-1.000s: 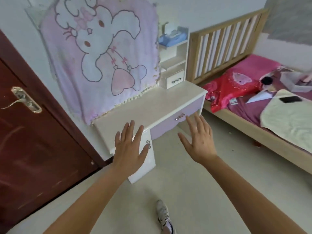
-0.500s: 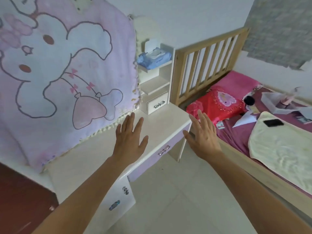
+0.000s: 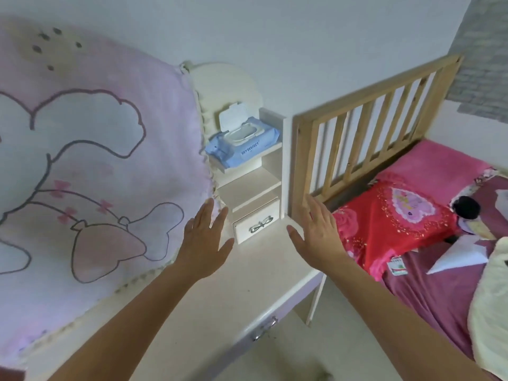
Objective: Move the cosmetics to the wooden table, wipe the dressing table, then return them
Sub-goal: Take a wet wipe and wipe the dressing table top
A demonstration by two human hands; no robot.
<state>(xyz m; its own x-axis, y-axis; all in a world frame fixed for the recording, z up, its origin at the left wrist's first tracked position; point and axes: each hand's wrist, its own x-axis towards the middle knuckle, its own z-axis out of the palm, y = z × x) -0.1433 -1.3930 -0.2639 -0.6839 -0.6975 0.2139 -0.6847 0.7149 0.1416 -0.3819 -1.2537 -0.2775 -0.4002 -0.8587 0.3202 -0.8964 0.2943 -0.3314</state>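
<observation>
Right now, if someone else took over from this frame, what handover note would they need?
Left hand: open, fingers straight, holds nothing, above the dressing table.
Right hand: open, holds nothing, over the table's right end.
Things: no cosmetics show in this view, and the wooden table is out of view. A blue wipes pack lies on the upper shelf with its lid flipped open.
Done: the cosmetics seem to be off the top. Whether it has been wiped cannot be told.
Left: wipe the top if needed, then bring the cosmetics back.
</observation>
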